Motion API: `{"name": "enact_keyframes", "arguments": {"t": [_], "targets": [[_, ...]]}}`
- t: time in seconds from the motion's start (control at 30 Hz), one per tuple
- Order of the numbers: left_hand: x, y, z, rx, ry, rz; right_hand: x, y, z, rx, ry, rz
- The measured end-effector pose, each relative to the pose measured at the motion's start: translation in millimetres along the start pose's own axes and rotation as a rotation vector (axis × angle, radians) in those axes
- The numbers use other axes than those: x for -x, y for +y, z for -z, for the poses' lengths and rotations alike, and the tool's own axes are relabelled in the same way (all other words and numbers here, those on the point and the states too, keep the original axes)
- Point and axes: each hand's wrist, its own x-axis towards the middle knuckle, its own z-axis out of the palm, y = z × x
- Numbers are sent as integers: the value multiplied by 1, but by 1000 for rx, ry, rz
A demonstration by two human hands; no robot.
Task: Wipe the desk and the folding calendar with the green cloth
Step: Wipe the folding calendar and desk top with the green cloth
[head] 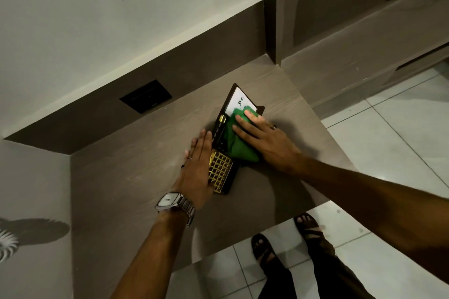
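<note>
The folding calendar (222, 171), dark brown with a gold grid panel and a white card at its far end, lies flat on the grey wood-grain desk (136, 172). The green cloth (239, 145) is bunched on the calendar's middle. My right hand (264, 138) presses flat on the cloth, fingers pointing toward the white card. My left hand (198, 165), with a watch on the wrist, lies flat with fingers together against the calendar's left edge, partly over the gold grid.
A dark wall plate (145, 96) sits in the brown backsplash behind the desk. A tall cabinet (340, 19) rises at the desk's right end. The desk's front edge runs near my sandalled feet (284, 238) on white floor tiles.
</note>
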Motion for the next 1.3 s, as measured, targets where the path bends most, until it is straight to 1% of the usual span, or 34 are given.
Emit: {"name": "enact_keyframes", "arguments": {"t": [0.07, 0.13, 0.2, 0.27, 0.3, 0.33, 0.4, 0.43, 0.5, 0.57, 0.63, 0.7, 0.77, 0.83, 0.87, 0.9, 1.0, 1.03, 1.1, 1.17, 1.23, 1.27, 1.3], "targets": [[0, 2, -1, 1, 1, -12, 21, 3, -7, -17, -70, 3], [-2, 3, 0, 3, 1, -16, 27, 3, -5, -79, -64, -43], [-3, 3, 0, 5, -8, -3, 15, -4, 4, -190, 37, -138], [-3, 3, -1, -3, -4, -18, -2, -20, 11, -292, 198, -176], [-3, 2, -2, -4, -4, -20, -9, -30, 11, -305, 259, -141], [-3, 3, -3, 36, -7, 10, -12, -39, 8, -289, 273, -79], [-3, 3, -4, 108, -34, 78, -9, -49, 1, -230, 204, 31], [-3, 3, -3, 54, -23, 48, -5, -48, 2, -204, 167, 63], [-3, -2, -5, -45, 6, -17, -2, -31, 10, -172, 161, 73], [-4, -6, -6, -19, 15, -19, -11, -6, 25, -185, 179, -75], [-4, -5, -6, -16, 12, 0, -28, 15, 39, -174, 274, -235], [-5, -3, -7, 15, -14, 26, -37, 13, 42, -223, 320, -276], [-6, -5, -7, 64, -3, 40, -35, -2, 34, -231, 254, -151], [-5, -5, -6, 72, 1, 61, -27, -7, 28, -164, 176, 0], [-4, -5, -6, 69, 11, 53, -27, 3, 30, -154, 181, 12], [-4, -4, -6, 55, 26, 33, -31, 15, 34, -167, 203, -43], [-2, -1, -3, 22, 32, 7, -45, 39, 44, -215, 211, -353], [-2, 0, -3, 36, 26, 18, -46, 36, 43, -224, 219, -409], [-2, 1, -2, 86, 13, 50, -35, 18, 28, -206, 228, -434], [-3, 1, -3, 107, 7, 71, -7, -1, 6, -178, 113, -380], [-3, 1, -3, 103, -2, 66, 26, -14, -10, -164, -9, -217], [-3, 1, -3, 86, 0, 49, 35, -13, -12, -154, -17, -133], [-4, 1, -3, 57, 6, 27, 37, -7, -10, -135, -9, -92]]}}
